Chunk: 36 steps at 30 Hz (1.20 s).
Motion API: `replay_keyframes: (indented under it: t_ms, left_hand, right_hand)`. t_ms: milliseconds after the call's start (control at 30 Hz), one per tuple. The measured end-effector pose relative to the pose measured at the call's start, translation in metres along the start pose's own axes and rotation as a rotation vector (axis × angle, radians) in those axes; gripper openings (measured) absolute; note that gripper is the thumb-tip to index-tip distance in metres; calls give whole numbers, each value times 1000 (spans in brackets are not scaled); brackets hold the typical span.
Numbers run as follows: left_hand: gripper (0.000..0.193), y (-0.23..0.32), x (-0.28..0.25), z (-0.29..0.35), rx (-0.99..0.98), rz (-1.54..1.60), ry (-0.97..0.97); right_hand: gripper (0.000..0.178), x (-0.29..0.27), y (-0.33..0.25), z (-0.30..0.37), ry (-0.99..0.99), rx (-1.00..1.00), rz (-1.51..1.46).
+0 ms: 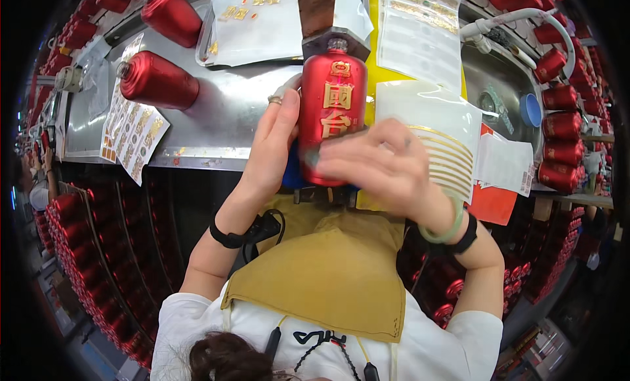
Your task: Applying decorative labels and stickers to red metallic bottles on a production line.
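A red bottle (314, 85) with raised gold characters on its front lies between my hands, its clear neck pointing away from me against a brown and grey block (319, 15). My left hand (272, 141) is against the bottle's left side, fingers stretched along it and a ring on one finger. Across the lower front reaches my right hand (387, 164), its fingers close together and smeared by motion. Something greyish shows at its fingertips; I cannot make out what. Beside the right hand is a white sheet with curved gold strips (446, 161).
Two more red bottles (161, 82) lie on the metal table at left. Gold sticker sheets (141, 135) hang over its front edge, and others (420, 33) lie at the far right. A sink (489, 72) with a blue cup (530, 110) is at right. Racks of red bottles (85, 250) surround me.
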<state>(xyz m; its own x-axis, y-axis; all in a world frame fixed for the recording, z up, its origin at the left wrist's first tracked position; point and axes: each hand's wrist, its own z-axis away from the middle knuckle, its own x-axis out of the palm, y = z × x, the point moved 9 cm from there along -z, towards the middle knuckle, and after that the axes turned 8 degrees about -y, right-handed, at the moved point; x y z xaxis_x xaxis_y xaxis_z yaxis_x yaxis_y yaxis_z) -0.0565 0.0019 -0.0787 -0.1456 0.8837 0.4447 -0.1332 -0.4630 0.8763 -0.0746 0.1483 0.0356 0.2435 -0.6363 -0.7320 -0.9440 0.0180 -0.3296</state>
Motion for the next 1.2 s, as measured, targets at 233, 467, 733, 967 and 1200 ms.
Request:
replay_keyframes:
  t_ms: [233, 467, 733, 967, 1200]
  left_hand:
    - [76, 11, 15, 1, 75, -246, -36]
    - [75, 12, 19, -7, 77, -248, -54]
    - [62, 42, 52, 33, 726, -1694, -238]
    - [78, 54, 42, 9, 825, -1717, -350]
    - [86, 50, 20, -36, 677, -1494, -435]
  right_hand:
    - [29, 22, 87, 43, 400, 789, -724]
    - [27, -2, 87, 58, 430, 816, -137]
    - [28, 5, 87, 78, 561, 881, -404]
    - [31, -30, 62, 88, 621, 822, -315]
    - [32, -43, 49, 103, 695, 792, -327]
